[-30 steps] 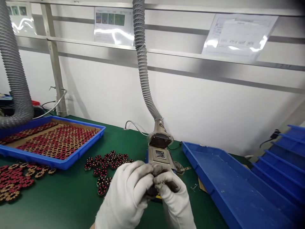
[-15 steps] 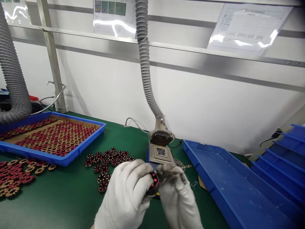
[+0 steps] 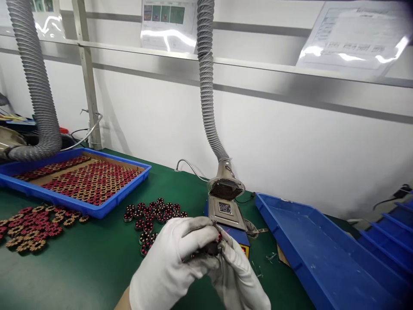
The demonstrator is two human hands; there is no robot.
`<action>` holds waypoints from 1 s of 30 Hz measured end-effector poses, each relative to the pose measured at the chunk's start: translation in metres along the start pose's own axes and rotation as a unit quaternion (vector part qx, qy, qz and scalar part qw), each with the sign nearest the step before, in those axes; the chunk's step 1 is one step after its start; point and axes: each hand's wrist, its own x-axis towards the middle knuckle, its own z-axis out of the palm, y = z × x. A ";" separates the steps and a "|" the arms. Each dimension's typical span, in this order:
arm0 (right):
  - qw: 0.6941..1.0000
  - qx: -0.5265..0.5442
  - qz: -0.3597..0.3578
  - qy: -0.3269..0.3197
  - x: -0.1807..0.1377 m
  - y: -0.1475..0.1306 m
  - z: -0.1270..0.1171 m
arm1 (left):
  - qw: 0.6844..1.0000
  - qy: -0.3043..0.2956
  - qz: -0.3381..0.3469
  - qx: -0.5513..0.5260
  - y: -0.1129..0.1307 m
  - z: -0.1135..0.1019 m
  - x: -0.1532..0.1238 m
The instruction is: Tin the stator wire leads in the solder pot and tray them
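Note:
My left hand, in a white glove, is wrapped round a dark motor stator with red wire windings, mostly hidden by the fingers. My right hand, also gloved and stained at the fingertips, closes against the stator's right side. Whether it also pinches the stator's wire ends cannot be made out. Just beyond the hands stands what looks like a solder pot, with a square of shiny metal in its top plate. Left of my hands lies a group of dark-rimmed stators with red windings.
A blue tray at the left holds rows of red and tan ring-shaped parts, with a pile of similar parts in front. An extraction hood hangs over the pot. On the right are a blue tray and stacked blue trays.
My right hand has come in against the stator, which is now more covered and turned. The whole view has shifted slightly, so the surroundings appear farther right.

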 end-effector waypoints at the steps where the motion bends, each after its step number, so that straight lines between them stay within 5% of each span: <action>1: 1.000 0.004 0.002 0.003 0.000 0.000 0.000 | 1.000 -0.001 -0.002 -0.021 -0.002 -0.002 0.001; 5: 1.000 -0.006 0.010 0.009 0.001 0.002 0.000 | 0.987 0.034 -0.060 -0.147 -0.004 -0.009 0.004; 9: 1.000 -0.003 0.008 0.001 0.000 0.005 0.000 | 0.938 0.117 -0.213 -0.246 0.001 -0.013 0.005; 11: 1.000 0.003 0.003 0.006 0.000 0.006 0.001 | 0.933 0.084 -0.256 -0.240 0.005 -0.014 0.006; 14: 1.000 0.008 -0.005 0.020 0.001 0.009 0.003 | 0.937 0.027 -0.239 -0.254 0.007 -0.011 0.006; 21: 0.996 0.056 0.063 -0.020 0.000 0.007 -0.006 | 0.926 0.155 -0.243 -0.244 0.006 -0.014 0.005; 26: 0.989 0.115 0.091 -0.027 0.001 0.007 -0.015 | 0.974 -0.004 -0.177 -0.140 0.009 -0.015 0.003; 30: 0.996 0.061 0.070 -0.009 -0.001 0.009 -0.007 | 0.968 0.038 -0.144 -0.202 0.003 -0.008 0.002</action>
